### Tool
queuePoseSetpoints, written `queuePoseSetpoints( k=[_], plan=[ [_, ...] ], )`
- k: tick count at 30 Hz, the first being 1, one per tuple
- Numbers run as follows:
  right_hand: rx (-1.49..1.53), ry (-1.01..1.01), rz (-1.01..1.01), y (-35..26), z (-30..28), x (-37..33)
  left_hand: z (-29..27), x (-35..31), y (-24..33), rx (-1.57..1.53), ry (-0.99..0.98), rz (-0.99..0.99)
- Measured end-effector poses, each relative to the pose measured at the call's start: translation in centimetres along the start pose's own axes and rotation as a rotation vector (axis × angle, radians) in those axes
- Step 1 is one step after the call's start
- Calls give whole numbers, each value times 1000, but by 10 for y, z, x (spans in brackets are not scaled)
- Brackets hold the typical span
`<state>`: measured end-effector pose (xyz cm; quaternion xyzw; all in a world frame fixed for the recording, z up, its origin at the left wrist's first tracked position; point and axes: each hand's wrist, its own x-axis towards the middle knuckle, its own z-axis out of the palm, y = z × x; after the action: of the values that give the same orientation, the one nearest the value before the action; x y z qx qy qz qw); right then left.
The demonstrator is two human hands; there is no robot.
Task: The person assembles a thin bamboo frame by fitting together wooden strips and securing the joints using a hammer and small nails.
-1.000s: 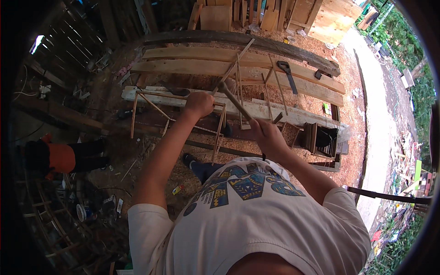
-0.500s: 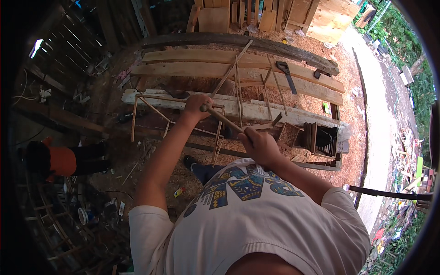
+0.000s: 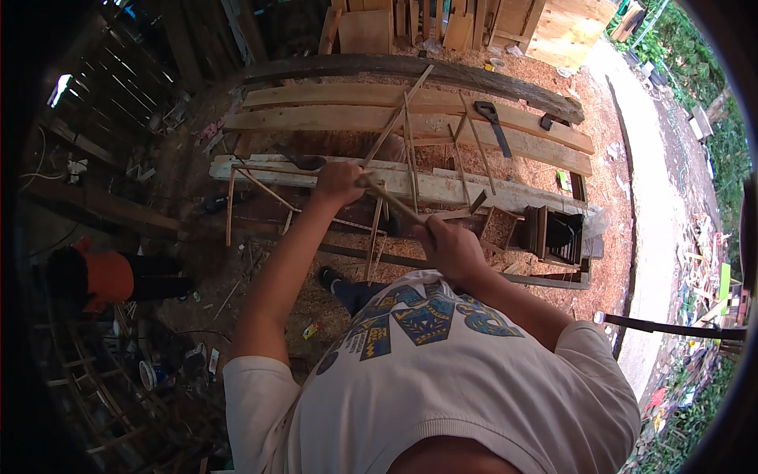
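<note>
My left hand [image 3: 339, 183] is closed around the meeting place of thin wooden strips, above the bench. A long wooden strip [image 3: 398, 117] slants up and away from that fist. My right hand [image 3: 455, 248] grips a wooden stick [image 3: 397, 204], whose far end lies against or just beside my left fingers. Whether the left fingers also touch this stick I cannot tell. Around my hands stands a light frame of narrow wooden strips [image 3: 231, 207], with more thin uprights [image 3: 411, 154] to the right. My fingers hide the joint itself.
Long planks [image 3: 332, 119] lie across the bench, with a handsaw [image 3: 493, 126] on them. Right of my hands sit a small wooden box [image 3: 499, 227] and a dark stacked wooden piece [image 3: 545, 233]. Shavings cover the ground. An orange-and-black object [image 3: 109, 275] lies at left.
The stick in my right hand has turned a little, and its far end has shifted slightly right. My right hand moved slightly to the right; my left hand barely moved.
</note>
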<state>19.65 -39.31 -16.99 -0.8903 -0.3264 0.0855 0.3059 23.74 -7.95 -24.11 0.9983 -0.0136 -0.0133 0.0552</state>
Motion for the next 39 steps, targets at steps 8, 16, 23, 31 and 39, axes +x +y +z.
queuePoseSetpoints(
  k=[8, 16, 23, 31, 39],
  plan=[
    [23, 30, -44, -20, -6, -4, 3, -4, -5, -91, 100, 40],
    [5, -3, -40, -20, -7, -4, 4, -4, -7, -120, 93, 64],
    [-41, 33, -5, -2, -7, 1, 28, 0, -18, 44, 56, -3],
    [-19, -17, 24, -8, -7, 4, 16, -3, -5, -167, 279, 75],
    [-46, -37, 30, 0, -13, 5, 10, 1, -4, 3, 87, 14]
  ],
)
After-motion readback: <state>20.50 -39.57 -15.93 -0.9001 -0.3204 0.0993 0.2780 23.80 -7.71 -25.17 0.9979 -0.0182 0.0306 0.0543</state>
